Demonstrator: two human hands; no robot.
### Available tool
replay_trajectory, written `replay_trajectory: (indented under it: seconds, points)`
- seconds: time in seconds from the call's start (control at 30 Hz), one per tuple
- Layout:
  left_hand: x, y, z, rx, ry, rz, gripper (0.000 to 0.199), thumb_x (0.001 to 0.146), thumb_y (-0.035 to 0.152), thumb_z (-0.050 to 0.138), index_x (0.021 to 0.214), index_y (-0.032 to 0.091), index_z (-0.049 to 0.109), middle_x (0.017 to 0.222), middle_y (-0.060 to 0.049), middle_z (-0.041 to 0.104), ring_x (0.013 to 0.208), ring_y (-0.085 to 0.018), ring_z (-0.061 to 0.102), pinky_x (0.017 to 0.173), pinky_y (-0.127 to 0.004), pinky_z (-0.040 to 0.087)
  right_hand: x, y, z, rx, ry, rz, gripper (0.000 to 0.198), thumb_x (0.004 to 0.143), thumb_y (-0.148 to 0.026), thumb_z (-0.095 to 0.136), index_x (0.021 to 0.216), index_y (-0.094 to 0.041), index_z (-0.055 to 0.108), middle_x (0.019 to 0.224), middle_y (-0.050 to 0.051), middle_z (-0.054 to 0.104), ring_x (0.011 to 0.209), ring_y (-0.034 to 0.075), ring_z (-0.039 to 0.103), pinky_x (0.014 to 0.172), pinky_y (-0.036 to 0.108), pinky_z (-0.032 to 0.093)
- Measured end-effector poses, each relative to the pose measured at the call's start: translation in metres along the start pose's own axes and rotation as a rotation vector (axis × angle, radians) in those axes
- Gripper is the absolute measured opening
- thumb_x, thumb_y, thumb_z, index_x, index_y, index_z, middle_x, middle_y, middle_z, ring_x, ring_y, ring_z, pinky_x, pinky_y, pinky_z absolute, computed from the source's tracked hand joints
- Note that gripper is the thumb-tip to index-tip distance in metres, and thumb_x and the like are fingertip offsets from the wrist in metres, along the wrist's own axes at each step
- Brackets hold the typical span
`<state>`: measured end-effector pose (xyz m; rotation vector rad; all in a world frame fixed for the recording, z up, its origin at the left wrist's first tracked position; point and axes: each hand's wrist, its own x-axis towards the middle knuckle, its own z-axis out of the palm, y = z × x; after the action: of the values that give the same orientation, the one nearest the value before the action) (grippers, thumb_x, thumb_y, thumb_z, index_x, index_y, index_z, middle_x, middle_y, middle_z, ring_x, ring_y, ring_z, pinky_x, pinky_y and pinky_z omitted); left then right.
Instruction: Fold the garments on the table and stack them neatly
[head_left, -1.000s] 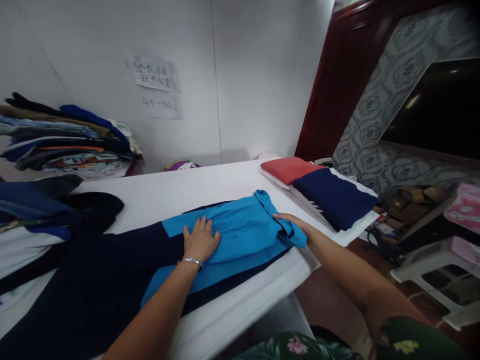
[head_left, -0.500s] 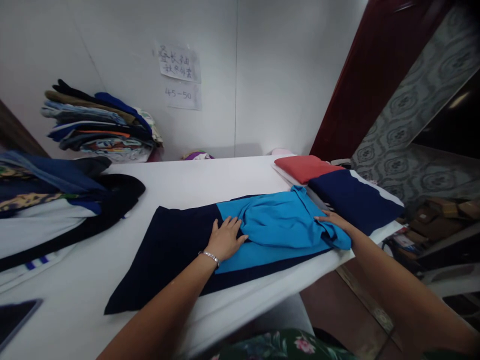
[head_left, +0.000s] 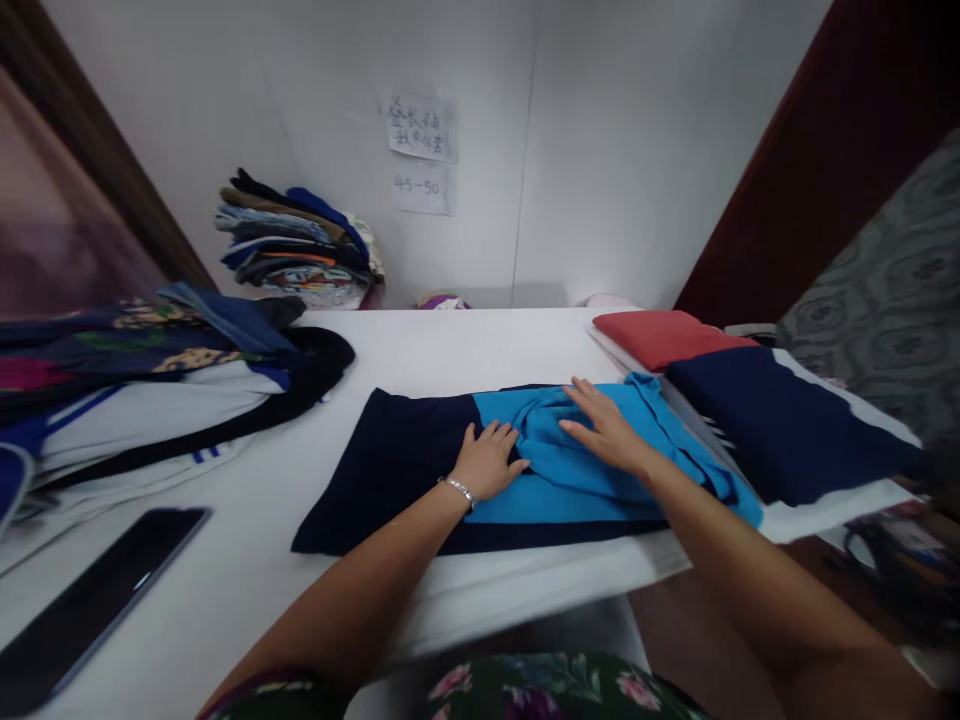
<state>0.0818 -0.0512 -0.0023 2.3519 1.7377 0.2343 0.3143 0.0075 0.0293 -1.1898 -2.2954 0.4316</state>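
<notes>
A dark navy and bright blue garment (head_left: 555, 505) lies partly folded on the white table (head_left: 465, 350), its blue part wrinkled on top. My left hand (head_left: 486, 462), with a silver bracelet at the wrist, rests flat where navy meets blue, fingers spread. Over the wrinkled blue cloth is my right hand (head_left: 604, 428), its fingers stretched out and pointing up and left. Whether the right palm presses on the cloth or hovers just above it, I cannot tell. Neither hand grips anything.
Folded clothes, one red (head_left: 667, 338) and one navy (head_left: 787, 420), lie at the right. A stack of folded clothes (head_left: 296, 245) stands at the back left. Loose clothes (head_left: 172, 390) cover the left side. A phone (head_left: 101, 605) lies front left. Paper signs (head_left: 422, 128) hang on the wall.
My right hand has left the blue cloth's right end and moved left onto its middle. My left hand stays on the garment. The view has turned left, bringing the phone further in.
</notes>
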Motion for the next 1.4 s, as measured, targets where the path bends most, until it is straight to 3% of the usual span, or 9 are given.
replay_trajectory:
  seconds: [0.17,0.37,0.47,0.53,0.63,0.73,0.9,1.07,1.4]
  points:
    - [-0.001,-0.003,0.005,-0.039,0.003,0.005,0.062,0.087,0.055,0.040,0.140,0.023,0.039,0.148,-0.010,0.039,0.139,-0.029,0.026,0.111,-0.061,0.014,0.011,0.006,0.061,-0.196,-0.184,0.013,0.059,0.087,-0.059,0.046,0.140,-0.032,0.042,0.152,0.007,0.030,0.142,0.030,0.019,0.111,0.060,0.013]
    - [0.004,-0.023,-0.020,-0.093,-0.075,0.033,0.056,0.083,0.053,0.049,0.132,0.025,0.049,0.145,-0.007,0.045,0.135,-0.025,0.035,0.111,-0.048,0.026,0.006,0.022,0.074,-0.300,-0.162,-0.016,0.059,0.090,-0.059,0.038,0.143,-0.031,0.038,0.153,0.006,0.029,0.142,0.028,0.018,0.110,0.058,0.019]
    - [0.000,-0.055,-0.046,-0.061,0.091,-0.235,0.048,0.081,0.052,0.052,0.121,0.026,0.057,0.139,-0.005,0.051,0.130,-0.023,0.042,0.108,-0.036,0.029,0.005,0.024,0.073,-0.309,-0.149,-0.028,0.060,0.090,-0.059,0.036,0.143,-0.031,0.037,0.153,0.006,0.029,0.142,0.028,0.018,0.110,0.057,0.021]
    - [-0.009,-0.084,-0.061,-0.033,0.203,-0.469,0.048,0.083,0.050,0.048,0.121,0.022,0.056,0.139,-0.009,0.051,0.129,-0.026,0.042,0.108,-0.041,0.028,0.004,0.025,0.074,-0.309,-0.151,-0.034,0.060,0.091,-0.060,0.035,0.143,-0.031,0.036,0.153,0.006,0.028,0.143,0.028,0.018,0.110,0.056,0.021]
    - [-0.025,-0.127,-0.070,-0.038,0.248,-0.753,0.052,0.086,0.048,0.040,0.120,0.012,0.055,0.129,-0.022,0.055,0.121,-0.034,0.049,0.097,-0.048,0.038,0.005,0.025,0.074,-0.300,-0.161,-0.026,0.060,0.091,-0.060,0.034,0.143,-0.031,0.037,0.154,0.004,0.027,0.143,0.028,0.017,0.110,0.056,0.021]
    - [-0.035,-0.156,-0.065,-0.092,0.236,-0.910,0.054,0.084,0.050,0.041,0.116,0.010,0.057,0.122,-0.023,0.060,0.114,-0.034,0.055,0.089,-0.043,0.044,0.005,0.024,0.073,-0.285,-0.153,-0.021,0.059,0.091,-0.060,0.035,0.142,-0.031,0.039,0.153,0.005,0.028,0.143,0.028,0.018,0.110,0.056,0.021]
    - [-0.029,-0.171,-0.052,-0.219,0.215,-0.906,0.055,0.078,0.059,0.048,0.105,0.014,0.066,0.115,-0.016,0.066,0.105,-0.028,0.062,0.082,-0.031,0.046,0.004,0.022,0.072,-0.258,-0.144,-0.012,0.058,0.091,-0.059,0.036,0.141,-0.031,0.040,0.152,0.005,0.031,0.142,0.028,0.019,0.110,0.055,0.021]
    - [-0.026,-0.182,-0.052,-0.308,0.264,-0.912,0.046,0.087,0.049,0.037,0.096,0.016,0.069,0.106,-0.011,0.071,0.098,-0.021,0.064,0.078,-0.025,0.045,0.004,0.021,0.070,-0.229,-0.152,0.001,0.057,0.090,-0.059,0.037,0.141,-0.033,0.039,0.153,0.003,0.030,0.142,0.028,0.019,0.111,0.056,0.020]
    - [-0.026,-0.202,-0.055,-0.426,0.276,-0.974,0.033,0.083,0.041,0.048,0.088,0.016,0.069,0.105,-0.012,0.071,0.100,-0.024,0.063,0.080,-0.027,0.044,0.004,0.023,0.071,-0.233,-0.138,-0.019,0.057,0.091,-0.059,0.037,0.141,-0.032,0.041,0.152,0.004,0.030,0.142,0.028,0.020,0.111,0.055,0.022]
